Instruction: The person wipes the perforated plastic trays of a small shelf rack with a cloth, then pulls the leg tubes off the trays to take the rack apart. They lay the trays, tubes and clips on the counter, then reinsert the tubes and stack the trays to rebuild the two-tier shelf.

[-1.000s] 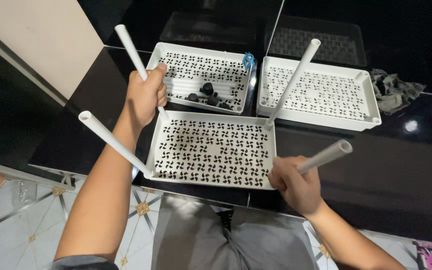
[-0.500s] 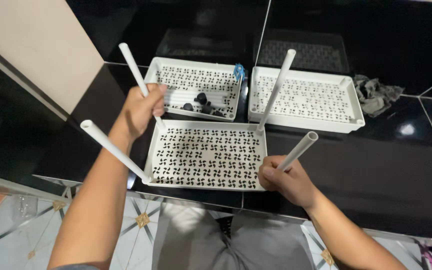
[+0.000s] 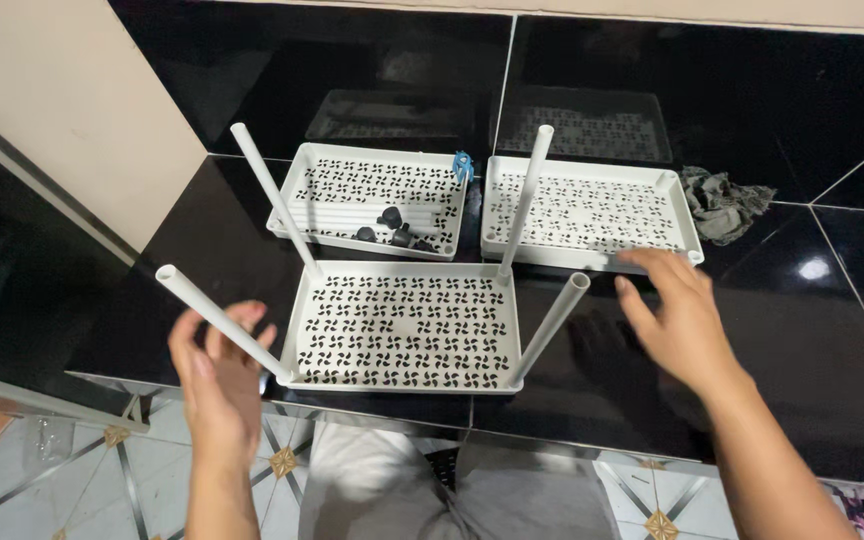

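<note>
A white perforated tray (image 3: 402, 330) lies on the black counter with several white tubes standing up from its corners, among them a near-left tube (image 3: 217, 320) and a near-right tube (image 3: 550, 326). My left hand (image 3: 217, 385) hovers open just beside the near-left tube, holding nothing. My right hand (image 3: 677, 315) is open with fingers spread, to the right of the near-right tube, reaching over the front edge of the far-right tray (image 3: 592, 215).
A far-left tray (image 3: 372, 200) holds spare white tubes, dark caps (image 3: 390, 228) and a blue clip (image 3: 463, 165) on its rim. A grey rag (image 3: 717, 203) lies at the right. The counter's front edge runs below; patterned floor tiles beneath.
My left hand has let go of the far-left tube and dropped toward the near-left one. My right hand has released the near-right tube and moved right, open.
</note>
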